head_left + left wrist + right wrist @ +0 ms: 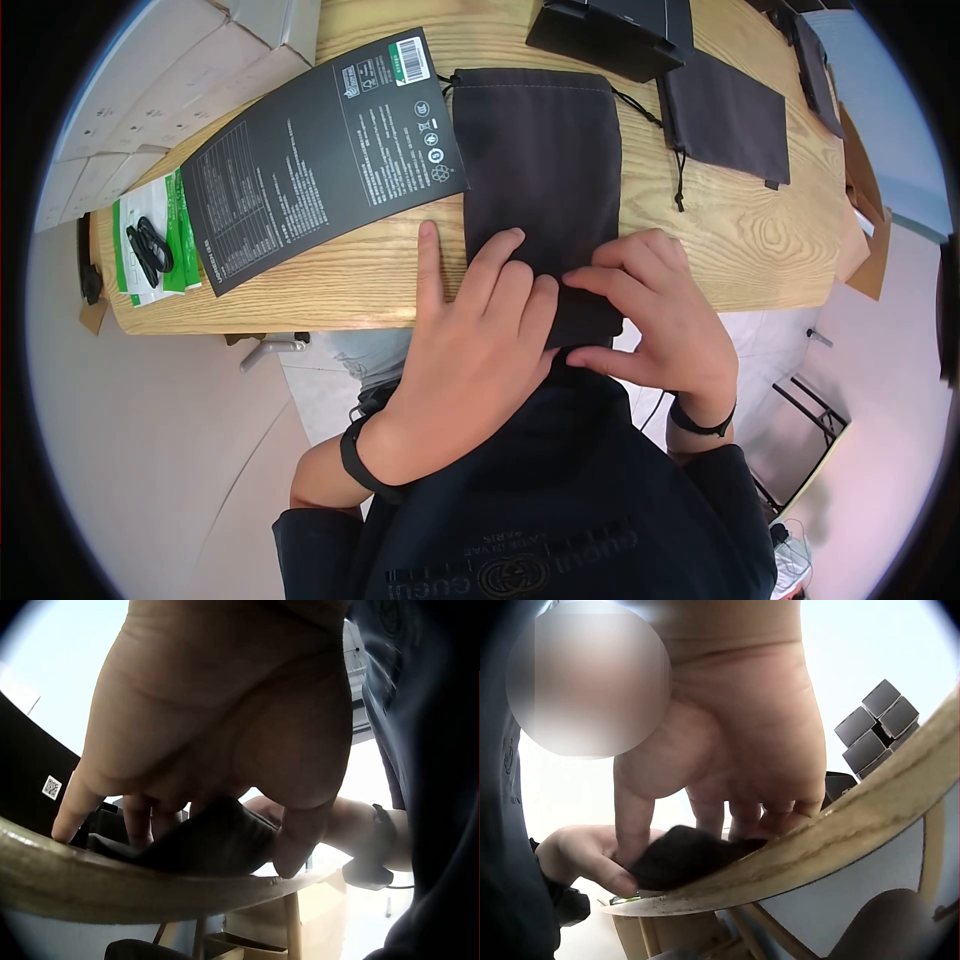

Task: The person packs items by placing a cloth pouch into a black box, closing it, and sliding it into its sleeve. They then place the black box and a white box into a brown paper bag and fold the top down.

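A dark drawstring pouch (540, 150) lies on the wooden table, its near end at the table's front edge. My left hand (480, 345) rests over the pouch's left side with fingers spread, the index finger reaching onto the bare wood beside it. At the lower right of the pouch, my right hand (655, 310) holds the near end between bent fingers and thumb. The right wrist view has the fabric (690, 859) raised at the table edge, with the thumb against it and the fingers behind. Raised fabric (217, 840) also stands between the left thumb and fingers.
A printed black sheet (320, 160) lies left of the pouch. Farther left is a black coiled cable (150, 250) on green-and-white packaging (185, 235). A black box (615, 35) and a second pouch (725, 115) are at the back right. White cartons (190, 80) stand at the left.
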`<state>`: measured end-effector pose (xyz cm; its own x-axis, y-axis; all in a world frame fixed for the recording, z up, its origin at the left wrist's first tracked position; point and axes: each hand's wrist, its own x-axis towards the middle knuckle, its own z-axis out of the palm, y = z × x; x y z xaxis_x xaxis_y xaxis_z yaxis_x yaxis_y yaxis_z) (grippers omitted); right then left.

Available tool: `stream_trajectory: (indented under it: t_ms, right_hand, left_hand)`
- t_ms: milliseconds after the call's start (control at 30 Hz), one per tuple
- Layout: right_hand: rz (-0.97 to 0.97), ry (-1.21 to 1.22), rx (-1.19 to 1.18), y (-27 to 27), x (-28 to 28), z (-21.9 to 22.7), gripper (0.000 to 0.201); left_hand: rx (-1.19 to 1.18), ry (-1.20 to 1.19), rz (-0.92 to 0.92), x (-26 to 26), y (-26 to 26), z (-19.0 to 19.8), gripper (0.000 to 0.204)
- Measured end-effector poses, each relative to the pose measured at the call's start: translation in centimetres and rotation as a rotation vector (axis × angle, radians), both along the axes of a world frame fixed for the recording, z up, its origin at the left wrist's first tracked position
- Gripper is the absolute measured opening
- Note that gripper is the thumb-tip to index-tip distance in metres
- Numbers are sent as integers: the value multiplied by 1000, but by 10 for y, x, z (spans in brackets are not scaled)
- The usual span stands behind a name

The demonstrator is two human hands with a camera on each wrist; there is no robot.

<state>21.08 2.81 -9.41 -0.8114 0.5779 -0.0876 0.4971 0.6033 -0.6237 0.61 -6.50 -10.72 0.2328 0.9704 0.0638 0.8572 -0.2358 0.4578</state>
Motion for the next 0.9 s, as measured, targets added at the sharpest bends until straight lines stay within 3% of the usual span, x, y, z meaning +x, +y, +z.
stream_trajectory:
  t_ms: [167, 267, 567, 767, 900]
  right_hand:
    - [14, 23, 41, -2, 9, -10, 52]
    - [15, 41, 76, -4, 8, -12, 51]
    - [-4, 3, 97, -5, 3, -15, 52]
    - [18, 171, 107, 1, 9, -21, 45]
    - [-157, 260, 47, 0, 7, -26, 37]
  left_hand:
    - [-69, -34, -51, -7, -1, 1, 58]
    - [33, 25, -39, -4, -1, -7, 51]
    - [13, -5, -29, 4, 8, -4, 40]
    - [22, -86, -66, -14, 1, -3, 40]
    - [62, -232, 73, -18, 5, -6, 38]
